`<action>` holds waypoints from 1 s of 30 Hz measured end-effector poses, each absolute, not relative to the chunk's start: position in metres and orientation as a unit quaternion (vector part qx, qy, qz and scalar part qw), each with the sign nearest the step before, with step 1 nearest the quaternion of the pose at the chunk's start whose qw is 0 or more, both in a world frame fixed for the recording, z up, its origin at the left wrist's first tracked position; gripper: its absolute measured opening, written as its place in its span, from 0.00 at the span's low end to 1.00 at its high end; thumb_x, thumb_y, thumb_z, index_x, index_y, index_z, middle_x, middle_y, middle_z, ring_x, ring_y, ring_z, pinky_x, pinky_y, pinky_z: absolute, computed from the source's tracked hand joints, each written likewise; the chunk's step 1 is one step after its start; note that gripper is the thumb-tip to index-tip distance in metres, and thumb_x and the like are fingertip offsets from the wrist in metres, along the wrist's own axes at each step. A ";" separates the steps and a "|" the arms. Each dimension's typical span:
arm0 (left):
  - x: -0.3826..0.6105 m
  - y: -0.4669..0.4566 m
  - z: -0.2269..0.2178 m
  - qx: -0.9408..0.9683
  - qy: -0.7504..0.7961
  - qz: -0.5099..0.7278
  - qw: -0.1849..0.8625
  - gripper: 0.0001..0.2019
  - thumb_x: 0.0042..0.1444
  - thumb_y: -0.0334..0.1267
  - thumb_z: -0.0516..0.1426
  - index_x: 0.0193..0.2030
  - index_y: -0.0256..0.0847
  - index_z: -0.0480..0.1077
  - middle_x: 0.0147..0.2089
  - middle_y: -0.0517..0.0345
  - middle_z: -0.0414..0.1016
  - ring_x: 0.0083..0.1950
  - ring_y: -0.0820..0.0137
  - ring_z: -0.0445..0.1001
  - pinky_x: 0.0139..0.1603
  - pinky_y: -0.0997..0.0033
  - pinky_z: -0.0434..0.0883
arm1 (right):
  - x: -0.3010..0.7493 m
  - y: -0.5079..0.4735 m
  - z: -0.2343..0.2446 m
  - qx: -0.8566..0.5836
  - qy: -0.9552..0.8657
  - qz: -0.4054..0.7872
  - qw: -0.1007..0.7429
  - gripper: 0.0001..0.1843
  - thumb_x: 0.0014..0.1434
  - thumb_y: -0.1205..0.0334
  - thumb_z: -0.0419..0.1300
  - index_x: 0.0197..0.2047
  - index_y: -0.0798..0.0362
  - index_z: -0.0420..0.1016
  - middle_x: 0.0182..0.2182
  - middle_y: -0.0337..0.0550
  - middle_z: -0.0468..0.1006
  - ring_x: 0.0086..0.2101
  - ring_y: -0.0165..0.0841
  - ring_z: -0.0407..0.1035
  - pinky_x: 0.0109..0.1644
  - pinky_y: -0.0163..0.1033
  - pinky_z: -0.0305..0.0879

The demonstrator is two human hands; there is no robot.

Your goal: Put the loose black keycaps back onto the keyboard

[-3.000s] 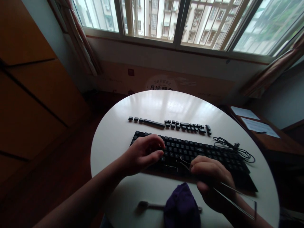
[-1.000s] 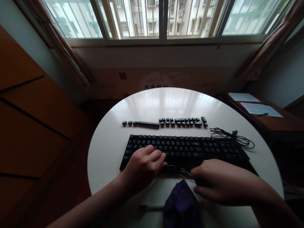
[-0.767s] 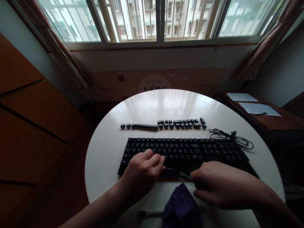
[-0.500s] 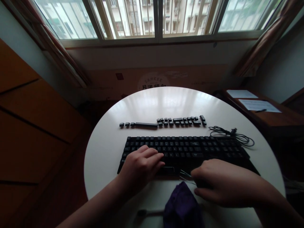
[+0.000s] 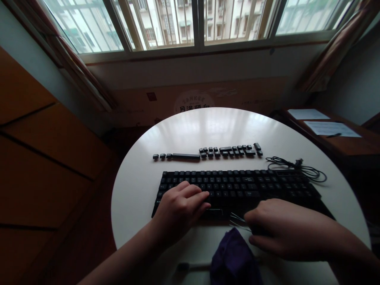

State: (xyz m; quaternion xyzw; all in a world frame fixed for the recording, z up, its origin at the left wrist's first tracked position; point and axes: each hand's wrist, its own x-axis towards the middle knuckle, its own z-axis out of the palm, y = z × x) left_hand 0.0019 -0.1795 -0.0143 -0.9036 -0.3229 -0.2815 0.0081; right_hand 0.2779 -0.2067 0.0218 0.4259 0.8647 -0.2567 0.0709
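A black keyboard [image 5: 252, 178] lies on the round white table, its lower key rows partly bare and dark. My left hand [image 5: 181, 206] rests on its left half with fingers stretched over the keys, holding nothing that I can see. At the front edge my right hand [image 5: 273, 225] is closed around a wire keycap puller [image 5: 237, 219], its thin metal wires pointing left; the handle is hidden in the fist. Beyond the keyboard, loose black keycaps [image 5: 225, 149] stand in rows, with a long spacebar [image 5: 186, 157] among them.
A purple cloth [image 5: 234, 257] and a dark-ended brush-like tool [image 5: 192, 267] lie at the front of the white table [image 5: 133, 198]. The coiled cable [image 5: 308, 170] sits at the back right. A brown side table with papers [image 5: 332, 128] stands to the right.
The whole view has shifted a little, so the table and hands appear slightly further right. Both hands keep nearly the same place against the keyboard.
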 end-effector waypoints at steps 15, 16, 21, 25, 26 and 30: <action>0.024 -0.203 -0.017 -0.907 -0.304 -0.136 0.256 0.07 0.63 0.26 0.54 0.42 0.31 0.75 0.32 0.53 0.72 0.30 0.65 0.68 0.23 0.66 0.62 | 0.275 -0.204 0.023 0.413 0.872 -0.258 0.062 0.07 0.59 0.61 0.58 0.29 0.52 0.71 0.26 0.41 0.77 0.28 0.36 0.71 0.29 0.37 0.49; 0.025 -0.204 -0.017 -0.909 -0.304 -0.127 0.258 0.08 0.63 0.26 0.54 0.43 0.30 0.75 0.33 0.52 0.72 0.31 0.64 0.68 0.23 0.65 0.62 | 0.275 -0.204 0.023 0.412 0.872 -0.258 0.060 0.07 0.59 0.61 0.58 0.29 0.51 0.71 0.26 0.41 0.77 0.28 0.36 0.71 0.29 0.37 0.50; 0.014 -0.197 -0.013 -0.921 -0.305 -0.184 0.157 0.11 0.66 0.31 0.54 0.49 0.31 0.74 0.36 0.51 0.75 0.34 0.64 0.70 0.29 0.63 0.71 | 0.275 -0.204 0.025 0.418 0.869 -0.258 0.058 0.06 0.58 0.62 0.59 0.29 0.52 0.73 0.27 0.41 0.77 0.29 0.36 0.71 0.29 0.37 0.51; -0.003 -0.185 -0.001 -0.875 -0.334 -0.342 0.081 0.12 0.62 0.26 0.55 0.49 0.35 0.75 0.41 0.51 0.78 0.39 0.65 0.71 0.37 0.63 0.74 | 0.276 -0.206 0.026 0.425 0.866 -0.256 0.060 0.06 0.58 0.61 0.59 0.30 0.51 0.73 0.28 0.43 0.78 0.30 0.38 0.72 0.30 0.38 0.52; -0.007 -0.183 0.001 -0.861 -0.345 -0.367 0.074 0.13 0.60 0.25 0.55 0.48 0.35 0.76 0.41 0.51 0.78 0.39 0.65 0.71 0.37 0.63 0.74 | 0.276 -0.207 0.026 0.427 0.866 -0.255 0.060 0.06 0.59 0.61 0.59 0.30 0.51 0.73 0.28 0.43 0.78 0.30 0.39 0.72 0.30 0.38 0.52; -0.016 -0.178 0.005 -0.832 -0.380 -0.400 0.054 0.12 0.59 0.23 0.54 0.40 0.38 0.78 0.36 0.53 0.76 0.38 0.66 0.72 0.37 0.65 0.74 | 0.279 -0.211 0.025 0.433 0.865 -0.246 0.060 0.07 0.59 0.60 0.59 0.30 0.51 0.73 0.28 0.43 0.78 0.30 0.39 0.72 0.30 0.38 0.51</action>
